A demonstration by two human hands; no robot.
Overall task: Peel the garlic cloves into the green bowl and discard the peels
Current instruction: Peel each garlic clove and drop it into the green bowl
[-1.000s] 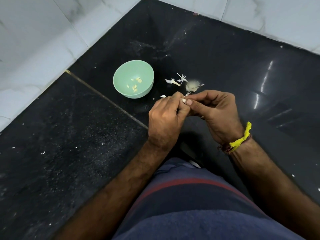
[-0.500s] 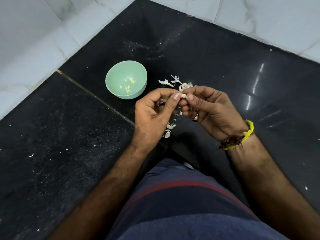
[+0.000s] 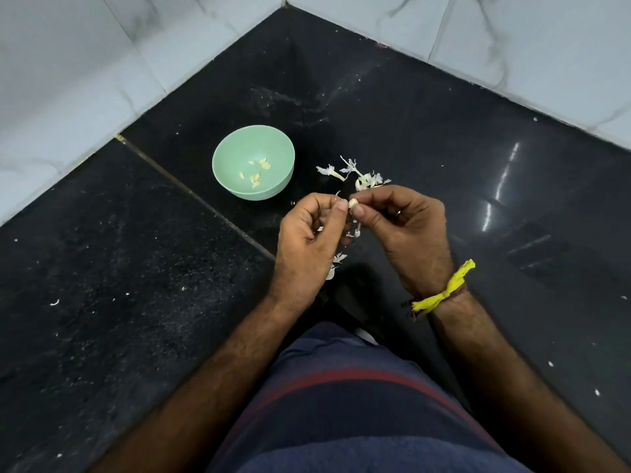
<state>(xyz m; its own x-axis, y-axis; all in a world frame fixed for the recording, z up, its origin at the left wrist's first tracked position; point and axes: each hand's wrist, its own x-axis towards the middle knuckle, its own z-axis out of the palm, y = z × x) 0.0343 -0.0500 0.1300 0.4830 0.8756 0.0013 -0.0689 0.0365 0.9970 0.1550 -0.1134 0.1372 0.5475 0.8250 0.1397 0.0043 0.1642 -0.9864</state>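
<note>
Black polished stone [image 3: 426,138] was seen under the work, and the hands were held close together above it. A small garlic clove [image 3: 353,202] was pinched at the fingertips of the right hand [image 3: 406,233], while the left hand [image 3: 307,240] was curled just beside it, thumb tip near or on the clove. The green bowl [image 3: 253,162] was set beyond the left hand, with a few peeled cloves [image 3: 256,173] lying inside. Papery peels [image 3: 362,175] were scattered between bowl and hands.
</note>
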